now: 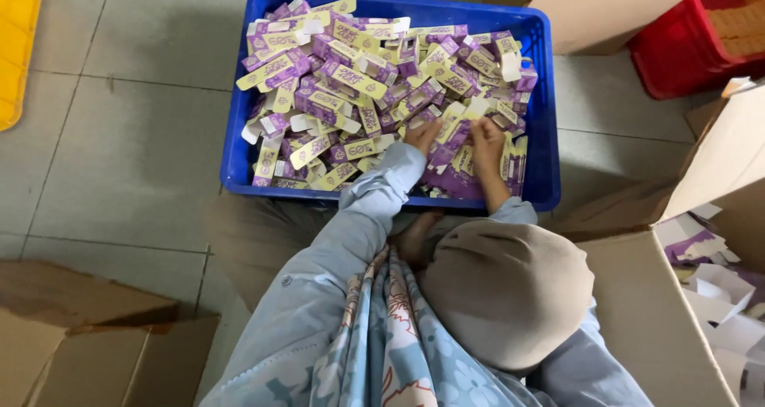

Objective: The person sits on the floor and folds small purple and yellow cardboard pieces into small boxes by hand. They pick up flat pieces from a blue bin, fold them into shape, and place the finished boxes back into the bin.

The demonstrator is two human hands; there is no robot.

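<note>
I keep both hands low at the near edge of the blue crate [542, 120], left hand [421, 134] and right hand [486, 140] with fingers pinched on one purple carton [451, 142], pulling it free without scattering the pile.

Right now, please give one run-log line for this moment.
left hand | right hand | both among small cartons | in blue crate

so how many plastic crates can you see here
3: a blue crate of small purple cartons in front of the hands, a red crate at top right, and a yellow crate at the left edge. More may be out of frame.
</note>
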